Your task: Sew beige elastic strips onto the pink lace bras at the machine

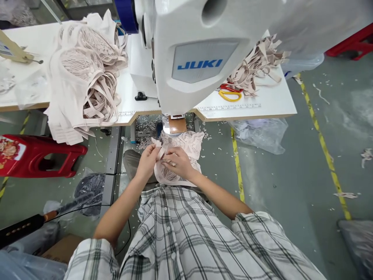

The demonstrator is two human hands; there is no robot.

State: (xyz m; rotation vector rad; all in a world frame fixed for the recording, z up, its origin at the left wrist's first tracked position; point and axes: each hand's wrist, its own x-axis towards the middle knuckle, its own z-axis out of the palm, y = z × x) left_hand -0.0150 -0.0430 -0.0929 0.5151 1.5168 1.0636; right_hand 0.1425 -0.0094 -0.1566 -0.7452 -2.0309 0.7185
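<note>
Featherweight lace garment [194, 144] in the lap, fingertips on its strip

And here it is, the pale lace garment, draped over the lap just below the machine's plate [177, 125]. Light and limp, I'd judge; it should fold at a touch, and the open lace looks easy to snag. The firmer hold is surely the plain strip [160, 153], pinched near its ends, clear of the netting. Right there, the left hand [149, 156] has thumb and fingers closed on that strip! The right hand [178, 162] curls over the garment, fingertips at the strip's other side; whether they grip, I can't tell. So the garment lies under and between both hands, spreading beyond the right one. Farther out: the white sewing machine [189, 35], more lace pieces [78, 58] piled left, yellow-handled scissors [231, 100] and bundled straps [250, 74] right.
</note>
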